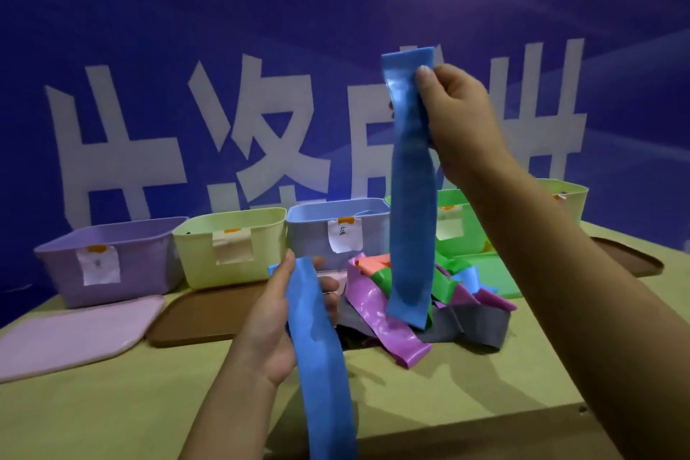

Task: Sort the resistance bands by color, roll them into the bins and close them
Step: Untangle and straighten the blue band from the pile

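- Right hand (453,112): raised above the table, thumb and fingers pinching the upper end of a blue band (410,179); the band hangs straight down, its lower end just over the pile of bands (418,302).
- Left hand (287,306): lower and nearer the camera, palm turned inward, fingers curled round the top of a second blue band (325,358), which hangs down past the table's near edge and out of the bottom of the view.
- Pile of bands: a loose heap on the table in front of the blue bin, showing purple, grey, green, coral and blue strips overlapping one another.
- Bins: five open bins stand in a row at the far edge of the table, each with a paper label on its front wall. From left to right: purple bin (108,258), yellow bin (227,246), blue bin (336,228), green bin (453,224), and a pale bin (567,198) partly hidden behind the right forearm.
- Lids: a pink lid (74,336) lies flat before the purple bin; a brown lid (201,314) lies beside it before the yellow bin; another brown lid (627,258) lies at the right edge; a green lid (496,273) lies behind the pile.
- Table (149,403): light wooden surface.
- Backdrop (261,48): blue wall bearing large white characters.
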{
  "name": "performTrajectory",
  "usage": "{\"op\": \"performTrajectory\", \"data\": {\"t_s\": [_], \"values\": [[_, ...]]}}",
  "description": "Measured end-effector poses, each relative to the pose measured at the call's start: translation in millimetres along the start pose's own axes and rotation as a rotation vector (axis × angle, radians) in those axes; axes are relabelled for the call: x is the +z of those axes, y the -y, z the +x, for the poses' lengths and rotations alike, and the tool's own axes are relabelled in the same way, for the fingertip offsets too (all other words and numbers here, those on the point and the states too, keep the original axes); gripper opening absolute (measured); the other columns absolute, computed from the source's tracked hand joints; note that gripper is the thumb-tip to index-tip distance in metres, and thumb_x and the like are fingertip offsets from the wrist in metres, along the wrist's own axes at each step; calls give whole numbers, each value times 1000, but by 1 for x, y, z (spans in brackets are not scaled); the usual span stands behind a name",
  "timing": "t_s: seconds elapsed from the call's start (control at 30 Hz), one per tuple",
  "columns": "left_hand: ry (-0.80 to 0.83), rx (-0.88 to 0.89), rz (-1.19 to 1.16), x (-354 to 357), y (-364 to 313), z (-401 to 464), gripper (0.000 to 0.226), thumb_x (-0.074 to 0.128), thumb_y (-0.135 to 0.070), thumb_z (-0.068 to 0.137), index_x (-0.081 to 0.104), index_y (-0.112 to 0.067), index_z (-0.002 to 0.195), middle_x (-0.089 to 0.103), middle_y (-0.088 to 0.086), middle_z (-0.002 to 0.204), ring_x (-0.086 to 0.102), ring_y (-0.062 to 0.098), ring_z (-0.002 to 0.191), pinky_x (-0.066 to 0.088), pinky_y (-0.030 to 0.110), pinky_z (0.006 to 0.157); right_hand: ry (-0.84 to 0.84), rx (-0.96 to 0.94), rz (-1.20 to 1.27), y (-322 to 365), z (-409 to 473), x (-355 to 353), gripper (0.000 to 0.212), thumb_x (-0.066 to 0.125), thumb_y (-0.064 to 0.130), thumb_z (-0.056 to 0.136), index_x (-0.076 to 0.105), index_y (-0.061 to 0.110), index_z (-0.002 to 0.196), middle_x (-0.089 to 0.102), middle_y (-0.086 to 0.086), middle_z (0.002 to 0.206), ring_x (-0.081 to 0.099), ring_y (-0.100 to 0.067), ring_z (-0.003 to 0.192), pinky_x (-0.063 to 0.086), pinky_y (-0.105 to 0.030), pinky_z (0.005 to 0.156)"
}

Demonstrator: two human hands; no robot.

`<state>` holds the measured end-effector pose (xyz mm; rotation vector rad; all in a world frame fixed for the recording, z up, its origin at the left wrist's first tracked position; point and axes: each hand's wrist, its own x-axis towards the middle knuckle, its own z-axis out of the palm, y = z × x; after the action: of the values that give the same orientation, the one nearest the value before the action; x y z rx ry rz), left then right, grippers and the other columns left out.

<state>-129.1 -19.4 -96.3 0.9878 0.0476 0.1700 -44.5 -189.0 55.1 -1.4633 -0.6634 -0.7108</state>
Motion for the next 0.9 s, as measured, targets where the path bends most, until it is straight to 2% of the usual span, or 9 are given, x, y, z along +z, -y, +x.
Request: {"op": "performTrajectory", "data": {"t_s": [0.1, 0.2, 0.27, 0.33, 0.4, 0.5, 0.57, 0.73, 0.9], "values": [[-57, 87, 18, 3, -4, -7, 36, 46, -43, 94, 62, -12, 102, 65, 9, 67, 61, 17, 52, 51, 26, 52, 113, 46, 66, 8, -28, 6, 25, 49, 30, 90, 60, 8, 90, 60, -32, 98, 56, -28, 77, 50, -45, 71], [-54, 117, 23, 7, -9, -18, 39, 47, -45, 93, 60, -11, 108, 71, 12, 73, 67, 18, 56, 56, 27, 55, 225, 116, 191, 10, -70, 13, 17, 50, 20, 96, 55, 17, 81, 61, -20, 82, 52, -20, 66, 43, -33, 61], [-24, 153, 21, 9, -11, -28, 35, 42, -42, 96, 57, -14, 111, 73, 13, 79, 71, 21, 66, 58, 30, 62, 256, 168, 272, 6, -102, 18, 21, 49, 17, 97, 54, 16, 77, 59, -7, 68, 52, -14, 59, 42, -29, 58], [-8, 198, 25, 10, -11, -37, 35, 41, -38, 98, 57, -12, 116, 74, 15, 93, 72, 24, 81, 59, 35, 70, 277, 237, 339, -2, -134, 26, 19, 54, 21, 95, 56, 17, 76, 59, -12, 62, 56, -15, 58, 46, -34, 53], [-20, 218, 70, 9, -11, -48, 41, 47, -38, 92, 61, -10, 118, 72, 14, 104, 70, 26, 93, 59, 37, 76, 305, 282, 342, -12, -162, 33, 14, 61, 26, 90, 60, 20, 77, 62, -18, 70, 58, -20, 65, 50, -44, 60], [-13, 224, 87, 3, -10, -59, 39, 53, -38, 80, 67, -13, 107, 72, 11, 105, 69, 26, 97, 55, 42, 85, 285, 307, 385, -21, -190, 37, 14, 64, 29, 80, 59, 16, 79, 62, 5, 62, 58, -9, 62, 48, -23, 57], [50, 216, 46, 0, -10, -63, 34, 51, -34, 83, 67, -12, 104, 71, 9, 110, 67, 28, 104, 52, 43, 91, 265, 318, 406, -23, -200, 38, 18, 64, 31, 74, 59, 14, 78, 60, 8, 62, 56, -6, 61, 46, -17, 56], [192, 136, -34, -2, -4, -66, 43, 44, -36, 86, 64, -7, 111, 67, 12, 118, 66, 27, 104, 52, 42, 91, 217, 331, 398, -33, -210, 41, 13, 69, 18, 81, 60, 9, 82, 67, -6, 75, 61, -8, 68, 49, -20, 63], [236, 157, 72, 3, 9, -64, 43, 46, -33, 87, 64, -5, 115, 67, 14, 117, 65, 27, 107, 52, 40, 92, 149, 347, 402, -37, -214, 42, 13, 70, 18, 82, 60, 9, 83, 67, -5, 75, 60, -10, 67, 49, -22, 61]]}}
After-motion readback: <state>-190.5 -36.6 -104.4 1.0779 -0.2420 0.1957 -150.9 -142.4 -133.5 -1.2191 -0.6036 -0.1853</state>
